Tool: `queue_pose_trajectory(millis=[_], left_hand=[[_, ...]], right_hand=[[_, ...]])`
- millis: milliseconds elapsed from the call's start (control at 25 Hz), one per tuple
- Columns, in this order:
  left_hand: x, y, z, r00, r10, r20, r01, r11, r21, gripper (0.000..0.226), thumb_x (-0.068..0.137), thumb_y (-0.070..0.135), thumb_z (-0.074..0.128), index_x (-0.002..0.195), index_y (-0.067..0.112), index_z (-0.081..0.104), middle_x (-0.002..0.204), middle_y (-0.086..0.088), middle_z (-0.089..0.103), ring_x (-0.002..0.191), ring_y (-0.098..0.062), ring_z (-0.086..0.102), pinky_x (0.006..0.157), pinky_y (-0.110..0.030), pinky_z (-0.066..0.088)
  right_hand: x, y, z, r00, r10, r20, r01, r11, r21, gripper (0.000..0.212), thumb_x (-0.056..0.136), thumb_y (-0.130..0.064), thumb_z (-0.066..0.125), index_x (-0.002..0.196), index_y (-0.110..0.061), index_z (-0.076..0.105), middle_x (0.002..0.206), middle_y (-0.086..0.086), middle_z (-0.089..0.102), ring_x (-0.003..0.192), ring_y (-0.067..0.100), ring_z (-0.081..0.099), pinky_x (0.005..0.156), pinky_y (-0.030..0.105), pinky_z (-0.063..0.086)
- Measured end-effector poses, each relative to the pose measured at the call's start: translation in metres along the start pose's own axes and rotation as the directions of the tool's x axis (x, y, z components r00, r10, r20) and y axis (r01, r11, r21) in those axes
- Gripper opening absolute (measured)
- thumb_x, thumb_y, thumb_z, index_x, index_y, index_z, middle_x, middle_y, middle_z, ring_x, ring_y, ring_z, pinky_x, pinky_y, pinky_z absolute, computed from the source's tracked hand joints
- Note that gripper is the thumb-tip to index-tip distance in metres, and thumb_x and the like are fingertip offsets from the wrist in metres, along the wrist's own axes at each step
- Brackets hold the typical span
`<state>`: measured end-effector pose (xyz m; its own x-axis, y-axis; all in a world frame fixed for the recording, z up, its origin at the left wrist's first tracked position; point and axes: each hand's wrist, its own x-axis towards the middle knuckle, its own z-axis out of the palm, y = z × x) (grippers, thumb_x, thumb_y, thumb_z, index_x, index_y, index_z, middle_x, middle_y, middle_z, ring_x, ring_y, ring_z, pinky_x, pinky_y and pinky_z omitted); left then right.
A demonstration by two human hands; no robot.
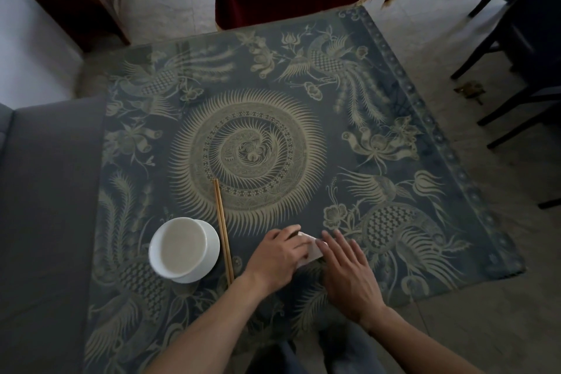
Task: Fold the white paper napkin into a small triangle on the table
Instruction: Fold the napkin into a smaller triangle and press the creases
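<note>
The white paper napkin (312,250) lies small and folded on the patterned glass table (249,143), near its front edge, mostly hidden between my hands. My left hand (277,256) covers its left part, fingers curled over the paper. My right hand (349,272) lies flat with straight fingers, the fingertips touching the napkin's right edge. The exact shape of the fold is hidden.
A white bowl (182,247) on a white saucer stands to the left of my hands. A pair of wooden chopsticks (223,229) lies between the bowl and my left hand. A grey sofa (45,206) borders the table's left side; dark chairs (522,48) stand at far right.
</note>
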<state>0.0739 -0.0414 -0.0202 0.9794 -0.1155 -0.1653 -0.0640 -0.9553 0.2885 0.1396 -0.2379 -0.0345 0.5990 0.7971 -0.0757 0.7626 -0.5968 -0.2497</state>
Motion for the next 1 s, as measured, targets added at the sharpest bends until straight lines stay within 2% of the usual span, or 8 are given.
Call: queue_pose_trajectory(millis=[160, 240, 320, 440, 560, 640, 840, 1000], left_hand=[[-0.016, 0.012, 0.010, 0.996, -0.058, -0.067, 0.057, 0.998, -0.015, 0.034, 0.092, 0.019, 0.052, 0.125, 0.018, 0.058, 0.131, 0.001, 0.059, 0.124, -0.019, 0.048, 0.098, -0.035, 0.043], [-0.028, 0.022, 0.021, 0.998, -0.062, -0.033, 0.063, 0.998, 0.012, 0.041, 0.094, 0.029, 0.049, 0.132, 0.016, 0.055, 0.135, -0.002, 0.058, 0.125, -0.019, 0.049, 0.098, -0.036, 0.045], [-0.036, 0.024, 0.025, 0.993, -0.120, 0.011, 0.119, 0.992, 0.052, 0.048, 0.097, 0.036, 0.043, 0.139, 0.015, 0.050, 0.143, -0.004, 0.053, 0.131, -0.021, 0.046, 0.101, -0.040, 0.045], [-0.043, 0.014, 0.020, 0.985, -0.162, 0.053, 0.157, 0.983, 0.099, 0.052, 0.098, 0.036, 0.041, 0.145, 0.016, 0.041, 0.152, -0.003, 0.043, 0.139, -0.024, 0.038, 0.105, -0.048, 0.042], [-0.038, 0.007, 0.013, 0.990, -0.126, 0.063, 0.118, 0.986, 0.116, 0.052, 0.097, 0.035, 0.043, 0.145, 0.016, 0.042, 0.150, -0.002, 0.044, 0.139, -0.025, 0.038, 0.106, -0.048, 0.041], [-0.030, 0.010, 0.011, 0.989, -0.129, 0.076, 0.123, 0.989, 0.087, 0.056, 0.097, 0.036, 0.039, 0.149, 0.014, 0.034, 0.155, -0.003, 0.037, 0.143, -0.024, 0.030, 0.111, -0.048, 0.034], [-0.026, 0.021, 0.029, 0.974, -0.177, 0.142, 0.169, 0.984, 0.063, 0.066, 0.100, 0.047, 0.014, 0.153, 0.018, -0.012, 0.161, 0.004, -0.019, 0.146, -0.015, -0.022, 0.118, -0.053, -0.006], [-0.046, 0.018, 0.036, 0.966, -0.220, 0.132, 0.207, 0.973, 0.107, 0.068, 0.101, 0.055, 0.015, 0.154, 0.018, -0.005, 0.162, 0.003, -0.012, 0.148, -0.022, -0.012, 0.114, -0.054, -0.003]], right_hand=[[-0.001, 0.004, 0.001, 0.984, -0.120, 0.130, 0.133, 0.986, -0.100, 0.068, 0.083, -0.024, 0.064, 0.145, -0.010, 0.041, 0.153, 0.008, 0.034, 0.141, 0.027, 0.032, 0.111, 0.049, 0.032], [-0.007, -0.003, 0.005, 0.989, -0.053, 0.137, 0.071, 0.989, -0.133, 0.060, 0.091, -0.034, 0.047, 0.146, -0.010, 0.039, 0.155, 0.008, 0.027, 0.141, 0.030, 0.031, 0.112, 0.055, 0.028], [-0.012, -0.010, 0.008, 0.990, 0.025, 0.140, -0.003, 0.988, -0.155, 0.064, 0.092, -0.047, 0.034, 0.144, -0.010, 0.043, 0.154, 0.008, 0.033, 0.140, 0.031, 0.033, 0.110, 0.060, 0.024], [-0.017, -0.017, 0.010, 0.988, 0.051, 0.144, -0.025, 0.984, -0.176, 0.071, 0.090, -0.056, 0.033, 0.142, -0.009, 0.046, 0.151, 0.009, 0.040, 0.138, 0.034, 0.036, 0.107, 0.064, 0.020], [-0.013, -0.022, 0.009, 0.992, 0.045, 0.121, -0.026, 0.988, -0.153, 0.071, 0.089, -0.053, 0.035, 0.143, -0.007, 0.043, 0.154, 0.009, 0.037, 0.141, 0.034, 0.031, 0.109, 0.062, 0.017], [-0.007, -0.023, 0.009, 0.991, 0.014, 0.129, 0.002, 0.993, -0.120, 0.071, 0.091, -0.050, 0.034, 0.147, -0.007, 0.034, 0.157, 0.008, 0.029, 0.144, 0.029, 0.023, 0.111, 0.053, 0.014], [-0.003, -0.011, 0.015, 0.982, -0.008, 0.189, 0.024, 0.996, -0.081, 0.075, 0.097, -0.055, 0.034, 0.153, -0.010, 0.013, 0.161, 0.006, 0.010, 0.148, 0.020, 0.004, 0.114, 0.044, 0.007], [-0.003, -0.009, 0.022, 0.978, 0.003, 0.210, 0.015, 0.996, -0.083, 0.079, 0.097, -0.060, 0.033, 0.152, -0.007, 0.016, 0.161, 0.008, 0.011, 0.148, 0.020, 0.001, 0.113, 0.046, 0.008]])
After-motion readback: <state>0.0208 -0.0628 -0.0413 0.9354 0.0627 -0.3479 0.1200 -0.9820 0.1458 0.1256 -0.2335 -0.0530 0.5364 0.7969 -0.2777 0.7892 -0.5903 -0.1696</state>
